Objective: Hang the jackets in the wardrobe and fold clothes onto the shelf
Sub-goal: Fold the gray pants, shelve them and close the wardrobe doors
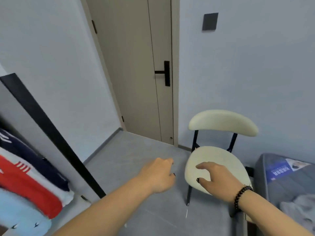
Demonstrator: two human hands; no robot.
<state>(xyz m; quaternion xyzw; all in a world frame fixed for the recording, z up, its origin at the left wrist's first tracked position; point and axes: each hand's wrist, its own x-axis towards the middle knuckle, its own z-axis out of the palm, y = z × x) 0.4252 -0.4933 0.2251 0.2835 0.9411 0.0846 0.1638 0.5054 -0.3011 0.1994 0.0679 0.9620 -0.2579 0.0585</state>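
Over the floor (pixel 136 167) near the middle of the view, both hands hang in the air and hold nothing. The left hand (pixel 158 176) has its fingers loosely curled under, knuckles up, touching nothing. The right hand (pixel 216 178) hovers over the seat of a chair (pixel 219 155), fingers relaxed and slightly bent, thumb out toward the left; whether it touches the seat cannot be told. A dark bracelet (pixel 242 195) sits on that wrist. Outward to the left, well apart from the left hand, folded clothes (pixel 25 181) lie stacked in the wardrobe (pixel 51 133): a navy piece at the back, a red and white one, a light blue one nearest the camera. Their long edges run from lower left toward upper right, along the dark edge of the wardrobe. Outward to the right, at the frame's lower corner, a pale grey garment (pixel 296 210) lies crumpled on the bed (pixel 276 169), just beyond the right forearm. That garment looks like the next thing to handle, and the right hand is plainly the nearer one; it would need to swing right and back toward the body. A closed door (pixel 134 74) stands behind.
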